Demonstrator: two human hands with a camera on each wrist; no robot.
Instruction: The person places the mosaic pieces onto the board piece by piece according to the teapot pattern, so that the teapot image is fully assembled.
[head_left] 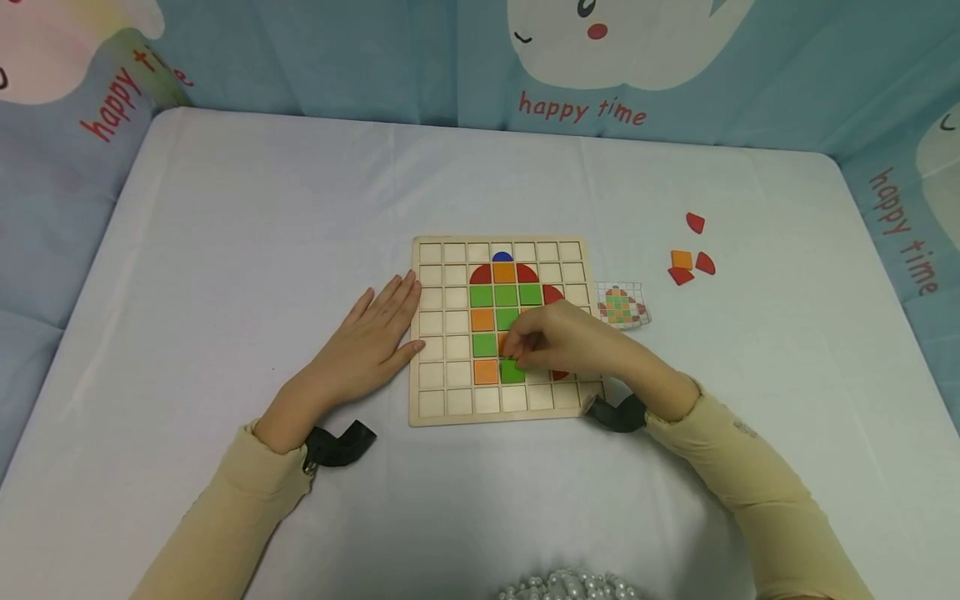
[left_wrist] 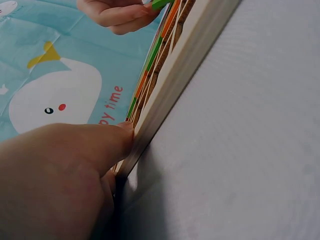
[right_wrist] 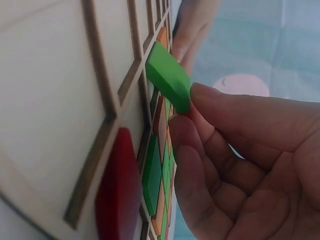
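Observation:
My right hand (head_left: 566, 337) is over the lower middle of a wooden grid board (head_left: 432, 377). Between thumb and fingertips it pinches a green square tile (right_wrist: 167, 77), tilted, one edge at a cell of the grid. Green and orange squares, red quarter-round pieces and a blue half-round piece (head_left: 502, 257) sit in the grid's cells; my right hand hides some of them. Flat on the table, my left hand (head_left: 363, 346) has its fingers extended against the board's left edge. In the left wrist view its thumb (left_wrist: 107, 145) touches that edge.
A small printed card (head_left: 622, 305) with a coloured grid pattern lies by the board's right side. Further right are an orange square (head_left: 681, 259) and three red quarter-round pieces (head_left: 695, 222). Dark wrist cameras (head_left: 341, 444) sit on both wrists. Pearl-like beads (head_left: 566, 587) show at the bottom edge.

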